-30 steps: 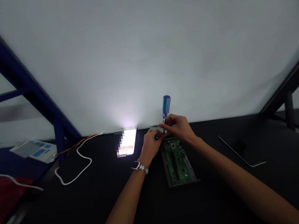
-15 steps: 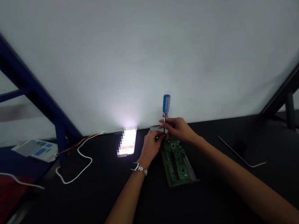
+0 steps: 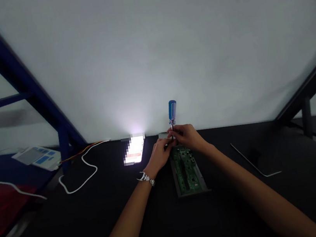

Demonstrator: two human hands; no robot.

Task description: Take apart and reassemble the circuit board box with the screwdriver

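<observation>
"Where do we have the circuit board point(image 3: 189, 171)?"
"Nearest, on the black table point(image 3: 161, 222), at five o'clock in our view."
"And our fingers?"
"Our left hand point(image 3: 160, 151) bends at the board's eleven, fingertips too hidden to tell; our right hand point(image 3: 186, 135), at twelve, clamps the screwdriver point(image 3: 172, 111), handle against the wall point(image 3: 196, 58)."

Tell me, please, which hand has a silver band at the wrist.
The left hand, nearer the lit screen, wears the silver band; the right hand, holding the screwdriver, wears none.
</observation>
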